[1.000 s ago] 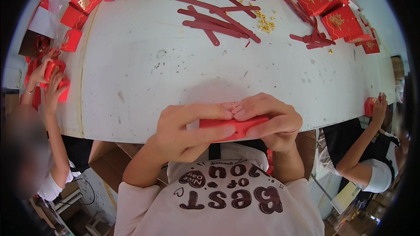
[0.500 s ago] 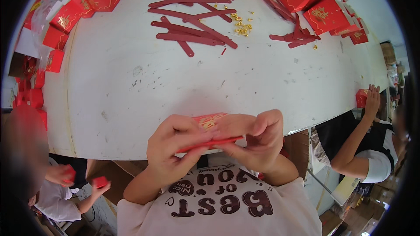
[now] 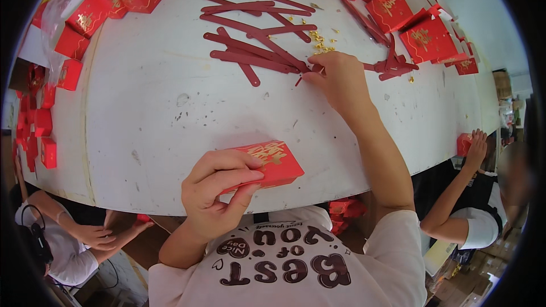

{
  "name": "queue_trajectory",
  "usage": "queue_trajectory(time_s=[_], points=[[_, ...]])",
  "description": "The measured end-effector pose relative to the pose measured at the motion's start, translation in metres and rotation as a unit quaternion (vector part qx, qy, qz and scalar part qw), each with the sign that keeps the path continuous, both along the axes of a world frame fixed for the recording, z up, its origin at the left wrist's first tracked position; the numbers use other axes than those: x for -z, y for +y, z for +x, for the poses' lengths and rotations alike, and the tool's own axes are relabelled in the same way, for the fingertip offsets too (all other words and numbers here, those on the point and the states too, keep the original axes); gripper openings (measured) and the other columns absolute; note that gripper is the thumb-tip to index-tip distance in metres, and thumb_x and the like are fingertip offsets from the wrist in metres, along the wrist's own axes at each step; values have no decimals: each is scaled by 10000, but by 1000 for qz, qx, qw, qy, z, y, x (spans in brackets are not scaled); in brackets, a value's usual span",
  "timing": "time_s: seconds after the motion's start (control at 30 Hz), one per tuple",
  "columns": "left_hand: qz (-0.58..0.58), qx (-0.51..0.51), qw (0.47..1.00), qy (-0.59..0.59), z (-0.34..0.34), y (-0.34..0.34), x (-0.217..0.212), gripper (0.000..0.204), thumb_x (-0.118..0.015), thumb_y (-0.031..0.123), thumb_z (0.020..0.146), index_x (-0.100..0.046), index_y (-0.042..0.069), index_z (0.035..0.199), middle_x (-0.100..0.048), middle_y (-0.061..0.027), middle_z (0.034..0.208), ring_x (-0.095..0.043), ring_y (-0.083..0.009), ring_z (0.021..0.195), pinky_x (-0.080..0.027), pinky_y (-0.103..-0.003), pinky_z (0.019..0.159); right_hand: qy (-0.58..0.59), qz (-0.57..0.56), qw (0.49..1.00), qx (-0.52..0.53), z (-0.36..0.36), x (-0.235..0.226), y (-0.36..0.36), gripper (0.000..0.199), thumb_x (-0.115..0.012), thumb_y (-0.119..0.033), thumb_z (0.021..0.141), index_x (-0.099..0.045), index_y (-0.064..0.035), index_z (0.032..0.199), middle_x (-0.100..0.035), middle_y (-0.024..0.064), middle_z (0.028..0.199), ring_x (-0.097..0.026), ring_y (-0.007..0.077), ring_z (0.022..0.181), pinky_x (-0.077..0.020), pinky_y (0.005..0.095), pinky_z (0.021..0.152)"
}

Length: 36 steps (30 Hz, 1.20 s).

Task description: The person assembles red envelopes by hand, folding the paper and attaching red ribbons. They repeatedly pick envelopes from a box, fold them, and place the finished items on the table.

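Fingers (image 3: 219,177) of the left hand (image 3: 213,193) curl over the near end of a red box (image 3: 267,162) with a gold emblem, thumb underneath, gripping it at the near edge of the white surface (image 3: 148,113); the box lies tilted, its far end resting on the surface and its near end lifted in the grip. That wrist bends upward from a forearm coming in from the lower edge, elbow low beside the printed shirt. Across the surface the right arm is stretched out nearly straight, forearm running diagonally toward the far edge. Its right hand (image 3: 335,77) is palm down with the fingers bunched together at their tips, pinching at the end of a dark red strip (image 3: 250,59) where a loose pile of such strips meets a scatter of small gold bits (image 3: 319,40); what exactly lies between the fingertips cannot be made out. More red boxes (image 3: 424,37) crowd the far right corner, and others sit along the far left edge. Another person's hand (image 3: 475,145) holds a red piece just off the right edge.
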<state>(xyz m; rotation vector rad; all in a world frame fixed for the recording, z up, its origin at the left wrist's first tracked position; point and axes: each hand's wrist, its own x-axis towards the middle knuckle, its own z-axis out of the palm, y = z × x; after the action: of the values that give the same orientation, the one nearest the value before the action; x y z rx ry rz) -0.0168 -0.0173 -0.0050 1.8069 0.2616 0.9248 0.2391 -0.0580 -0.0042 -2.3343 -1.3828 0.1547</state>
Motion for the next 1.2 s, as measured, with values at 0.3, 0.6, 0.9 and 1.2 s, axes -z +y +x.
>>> queue_trajectory(time_s=[0.3,0.6,0.9,1.2], points=[[5,-6,1000,-10,1,0,2,242,-667,-110,701,-649,6,913,-606,-105,934,-618,-203,823,-515,-293,710,-6,-6,999,33,-8,-5,-10,106,-696,-85,715,-637,-12,764,-649,112,698,-625,247,636,-493,341,617],[37,-30,998,-30,4,-3,8,210,-659,-78,722,-647,0,916,-600,-103,937,-612,-198,820,-503,-277,703,398,155,902,66,-24,-15,-54,104,-715,-41,768,-642,32,783,-644,75,686,-601,117,609,-491,236,549],[-31,-39,997,-59,9,-14,13,182,-594,-38,807,-583,-7,986,-556,-134,991,-568,-221,869,-472,-294,731,790,290,539,-42,-73,-63,-72,372,-638,2,828,-516,69,1173,-637,147,925,-661,218,764,-585,307,670],[27,-19,999,-21,11,-10,6,157,-547,-4,848,-568,-18,1003,-525,-140,958,-541,-244,830,-455,-312,723,319,294,890,-140,-103,-50,-75,159,-721,-18,729,-712,-62,881,-587,128,1123,-418,224,1146,-341,378,949]])
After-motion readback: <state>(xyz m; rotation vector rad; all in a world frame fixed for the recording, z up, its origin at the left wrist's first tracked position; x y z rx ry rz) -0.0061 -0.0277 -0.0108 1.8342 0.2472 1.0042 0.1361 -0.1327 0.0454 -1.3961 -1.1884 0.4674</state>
